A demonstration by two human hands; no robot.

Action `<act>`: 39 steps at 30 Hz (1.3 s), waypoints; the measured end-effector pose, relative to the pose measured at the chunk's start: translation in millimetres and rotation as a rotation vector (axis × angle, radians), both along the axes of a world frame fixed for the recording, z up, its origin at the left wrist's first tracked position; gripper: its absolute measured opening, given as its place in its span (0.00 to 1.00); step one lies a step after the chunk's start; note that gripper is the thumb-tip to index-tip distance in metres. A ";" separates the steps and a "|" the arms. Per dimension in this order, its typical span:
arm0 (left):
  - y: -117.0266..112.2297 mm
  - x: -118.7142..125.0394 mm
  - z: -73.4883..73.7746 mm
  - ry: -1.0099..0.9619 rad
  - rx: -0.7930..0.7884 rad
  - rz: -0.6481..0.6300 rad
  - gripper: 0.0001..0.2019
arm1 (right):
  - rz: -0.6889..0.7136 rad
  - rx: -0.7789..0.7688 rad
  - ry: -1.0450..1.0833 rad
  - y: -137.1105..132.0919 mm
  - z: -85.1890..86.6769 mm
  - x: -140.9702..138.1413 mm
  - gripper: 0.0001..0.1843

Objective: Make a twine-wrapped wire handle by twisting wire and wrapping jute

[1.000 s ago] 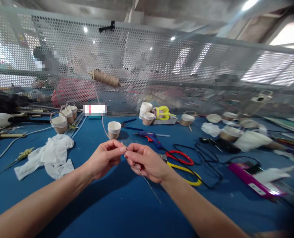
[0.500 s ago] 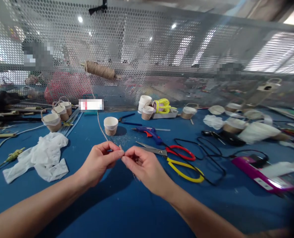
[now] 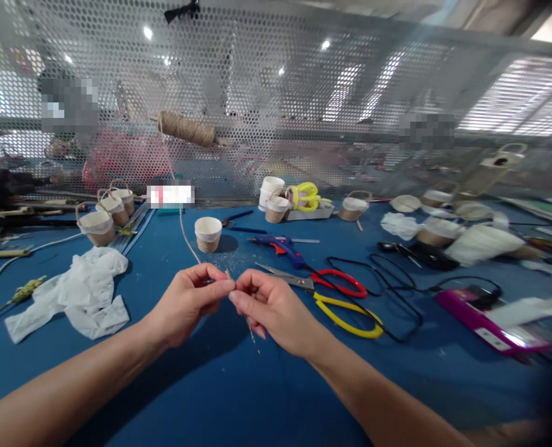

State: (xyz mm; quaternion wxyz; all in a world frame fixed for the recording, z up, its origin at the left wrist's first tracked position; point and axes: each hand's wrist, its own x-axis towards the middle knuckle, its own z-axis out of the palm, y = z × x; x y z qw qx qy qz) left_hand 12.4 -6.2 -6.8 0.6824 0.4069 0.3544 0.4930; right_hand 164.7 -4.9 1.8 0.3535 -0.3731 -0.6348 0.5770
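Observation:
Both hands meet fingertip to fingertip over the blue table (image 3: pixel 238 397). My left hand (image 3: pixel 194 301) is closed in a pinch on the twine (image 3: pixel 187 238), which runs up to a brown spool (image 3: pixel 187 129) at the mesh panel. Close beside it, my right hand (image 3: pixel 273 310) pinches the same twine. A thin loose end (image 3: pixel 253 338) hangs below the right fingers. Just beyond the hands stands a small cup (image 3: pixel 208 234), white above and twine-wrapped below. Scissors (image 3: pixel 303 282) with one red and one yellow handle lie right of my right hand.
A blue glue gun (image 3: pixel 280 247) and pliers (image 3: pixel 243 225) lie behind the scissors. Crumpled white cloth (image 3: pixel 87 292) is at left. Small handled baskets (image 3: pixel 97 231) stand at back left, others at right. A black cable (image 3: pixel 392 298) loops near a purple power strip (image 3: pixel 485 323).
My hands stay pinched together in nearly the same place. The loose twine end below my right hand now shows more clearly, hanging lower.

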 end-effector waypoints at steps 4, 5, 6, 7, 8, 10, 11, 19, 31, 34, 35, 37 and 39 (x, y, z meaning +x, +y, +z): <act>-0.4 1.6 0.8 0.041 0.023 0.072 0.10 | -0.140 0.238 -0.151 -2.1 -1.6 -1.7 0.09; -0.7 1.6 1.3 0.045 0.029 0.080 0.10 | -0.147 0.249 -0.155 -2.2 -1.7 -1.8 0.09; -1.0 1.4 2.1 0.045 0.033 0.080 0.10 | -0.135 0.226 -0.139 -2.1 -1.6 -1.7 0.09; -1.4 1.0 2.9 0.040 0.036 0.073 0.10 | -0.105 0.172 -0.103 -1.6 -1.4 -1.4 0.09; -1.7 0.5 3.7 0.030 0.037 0.059 0.10 | -0.058 0.093 -0.050 -0.9 -1.1 -0.9 0.09; -2.3 -0.4 5.3 0.008 0.039 0.020 0.10 | 0.053 -0.079 0.073 1.0 -0.7 0.2 0.09; -2.4 -0.7 5.8 -0.002 0.037 -0.003 0.10 | 0.100 -0.150 0.129 2.0 -0.7 0.6 0.09; -2.3 1.7 5.3 -0.024 0.030 0.023 0.09 | -0.010 -0.145 0.214 1.8 -1.4 -1.1 0.10; -2.5 1.5 5.3 0.079 0.096 0.098 0.09 | -0.007 -0.143 0.203 -0.1 -1.9 -1.9 0.09; -4.8 3.0 5.3 0.081 0.060 0.121 0.09 | -0.048 -0.089 0.157 -1.1 -1.6 -2.9 0.09; -5.8 3.4 5.6 0.079 0.048 0.126 0.09 | -0.064 -0.058 0.130 -1.6 -1.4 -3.1 0.09; -7.9 4.3 6.5 0.068 0.035 0.131 0.09 | -0.099 0.020 0.054 -2.9 -0.9 -3.2 0.09; -9.7 5.3 7.9 0.059 0.027 0.136 0.09 | -0.141 0.121 -0.032 -4.3 -0.7 -3.1 0.09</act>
